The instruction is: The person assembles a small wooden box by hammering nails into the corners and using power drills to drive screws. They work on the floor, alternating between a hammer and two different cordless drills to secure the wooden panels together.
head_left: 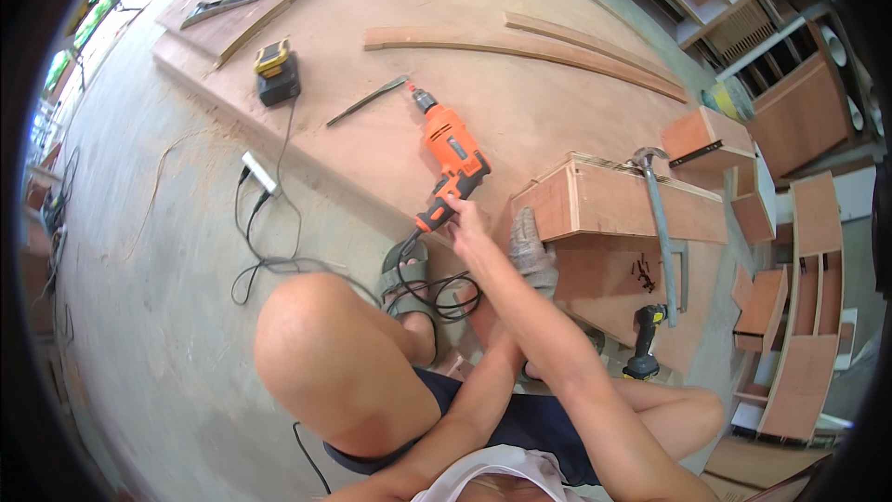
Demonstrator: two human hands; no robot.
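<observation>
My right hand is bare and closed round the rear handle of an orange and black corded drill. The drill lies across the plywood sheet, its chuck pointing away from me. A dark flat metal tool lies just beyond the chuck. Under my right forearm crosses my left arm. My left hand wears a grey work glove, its fingers stretched out along the near end of a wooden box. A claw hammer rests with its head on the box. Several dark screws lie beside the box.
A cordless driver stands near my knee. On the plywood sheet are a battery charger, wood strips and a hand plane. Cables run from a white power strip past my sandal. Wooden cabinet parts stand right.
</observation>
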